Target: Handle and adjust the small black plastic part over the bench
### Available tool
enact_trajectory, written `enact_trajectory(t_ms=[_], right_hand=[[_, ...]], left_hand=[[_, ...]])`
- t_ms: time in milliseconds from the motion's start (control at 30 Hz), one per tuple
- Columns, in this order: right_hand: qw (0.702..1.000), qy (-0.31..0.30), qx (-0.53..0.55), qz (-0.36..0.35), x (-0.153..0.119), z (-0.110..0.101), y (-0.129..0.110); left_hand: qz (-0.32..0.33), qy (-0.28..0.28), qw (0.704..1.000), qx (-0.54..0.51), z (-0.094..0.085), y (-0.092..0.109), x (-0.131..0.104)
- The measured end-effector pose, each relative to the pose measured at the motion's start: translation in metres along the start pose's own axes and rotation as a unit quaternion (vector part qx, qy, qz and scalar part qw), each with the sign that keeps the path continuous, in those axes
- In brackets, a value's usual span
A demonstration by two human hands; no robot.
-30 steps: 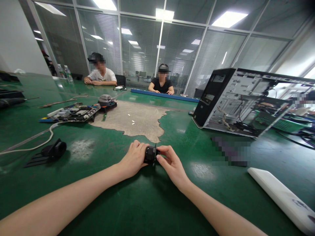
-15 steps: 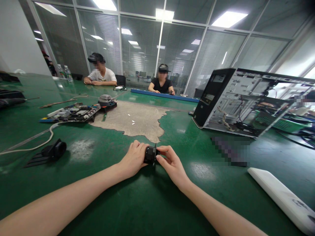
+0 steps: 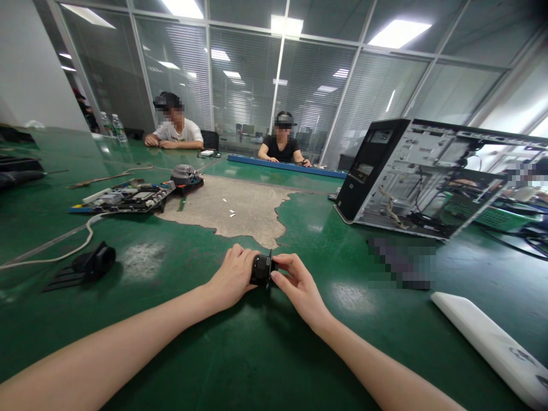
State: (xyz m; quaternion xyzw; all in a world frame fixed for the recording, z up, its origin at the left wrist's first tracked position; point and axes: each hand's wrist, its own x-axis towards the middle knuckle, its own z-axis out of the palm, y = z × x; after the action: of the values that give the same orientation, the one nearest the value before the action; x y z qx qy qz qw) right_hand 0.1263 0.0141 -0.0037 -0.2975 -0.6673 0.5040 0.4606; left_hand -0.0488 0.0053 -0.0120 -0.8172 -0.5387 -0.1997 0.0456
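**Two hands are closing in on one small black device, front and centre**

I'm working both bare hands over the worktop (image 3: 240, 359) here, and the small black device (image 3: 261, 270) is sitting between them, just this side of the bare tan patch (image 3: 222, 208). My left hand (image 3: 233, 277) is wrapping its fingers around the left end, probably to steady the body. My right hand (image 3: 302, 285) is pinching at the opposite end with thumb and forefinger, close by a thin plate (image 3: 270, 257) that's standing edge-on; that lighter grip is likely serving for finer handling. Whether the device is resting on the surface, I can't tell, and my left fingers are covering part of it.

Looking wider: a black bracketed part (image 3: 96, 261) is lying to the left, with a white cable (image 3: 88, 234) curving behind it. The circuit board (image 3: 128, 197) is lying farther back, near a round cooler (image 3: 185, 175). Over on the right, the opened computer case (image 3: 370, 171) is blocking some of the view, and a long white slab (image 3: 479, 342) is lying beyond my right forearm. Nothing is standing between hands and device.
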Motion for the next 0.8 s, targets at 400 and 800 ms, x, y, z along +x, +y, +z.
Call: enact_trajectory(t_ms=[400, 800], right_hand=[[0.998, -0.028, 0.026, 0.042, -0.0003, -0.0016, -0.001], [0.998, -0.01, 0.008, 0.063, 0.0025, -0.0017, 0.0012]], left_hand=[[-0.009, -0.001, 1.0, -0.007, 0.0013, -0.0001, 0.0003], [-0.01, -0.004, 1.0, -0.006, 0.0002, 0.0004, 0.0001]])
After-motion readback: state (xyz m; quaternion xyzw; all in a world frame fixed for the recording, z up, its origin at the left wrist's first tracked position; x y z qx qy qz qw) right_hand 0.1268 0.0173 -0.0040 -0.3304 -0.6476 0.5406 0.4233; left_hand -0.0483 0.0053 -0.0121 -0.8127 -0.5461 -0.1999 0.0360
